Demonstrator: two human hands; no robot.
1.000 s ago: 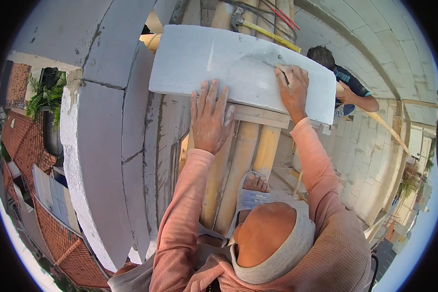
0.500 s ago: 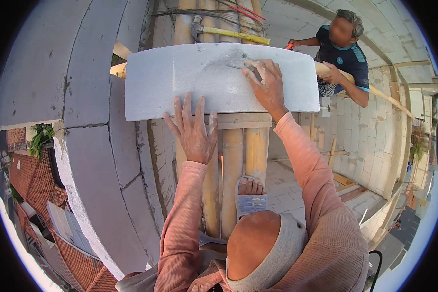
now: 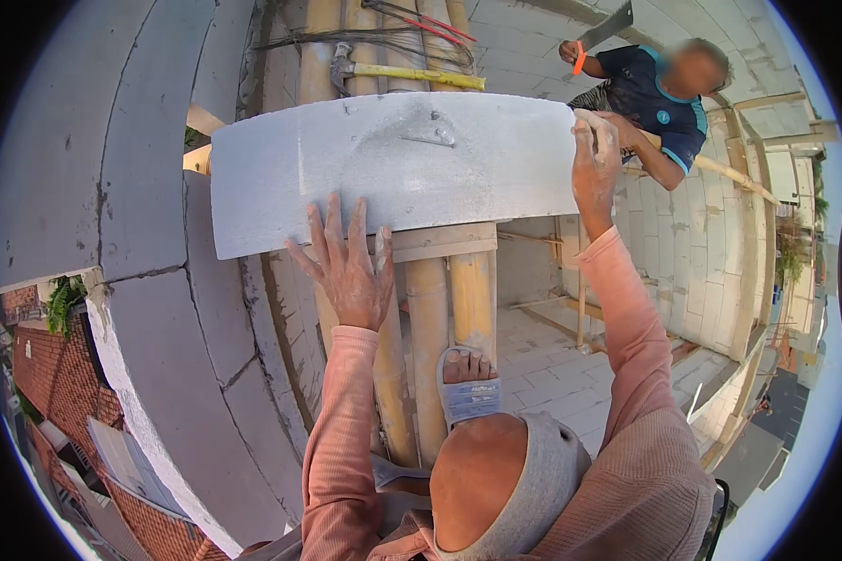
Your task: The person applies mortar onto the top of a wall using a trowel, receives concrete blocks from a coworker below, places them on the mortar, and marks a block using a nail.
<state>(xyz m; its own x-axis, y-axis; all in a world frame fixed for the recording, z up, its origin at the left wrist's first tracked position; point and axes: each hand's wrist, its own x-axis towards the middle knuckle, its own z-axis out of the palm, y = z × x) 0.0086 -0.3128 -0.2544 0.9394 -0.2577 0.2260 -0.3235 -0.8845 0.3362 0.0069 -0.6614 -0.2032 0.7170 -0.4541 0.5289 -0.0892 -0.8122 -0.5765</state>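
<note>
A long whitish lightweight concrete block (image 3: 281, 182) lies across bamboo poles and a flat wooden board (image 3: 444, 241). My left hand (image 3: 346, 271) is open on its near edge, left of the middle, with fingers spread. At the block's right end my right hand (image 3: 596, 173) is closed round the edge, fingers over the top. A thin dark line (image 3: 428, 142), a nail or a scratch, I cannot tell which, shows on a scuffed patch of the top face. Just beyond the block is a claw hammer (image 3: 412, 75) with a yellow handle.
Bamboo poles (image 3: 428, 318) run beneath me, with a sandalled foot (image 3: 468, 379) on them. Dark wires (image 3: 346, 37) lie beyond the hammer. A grey block wall (image 3: 140, 215) rises at left. At far right a co-worker (image 3: 669, 107) holds up a handsaw (image 3: 608, 28) beside a bamboo pole (image 3: 725, 171).
My right hand has moved from the middle of the block's top to its right end. My left hand stays on the near edge. The co-worker has raised the saw.
</note>
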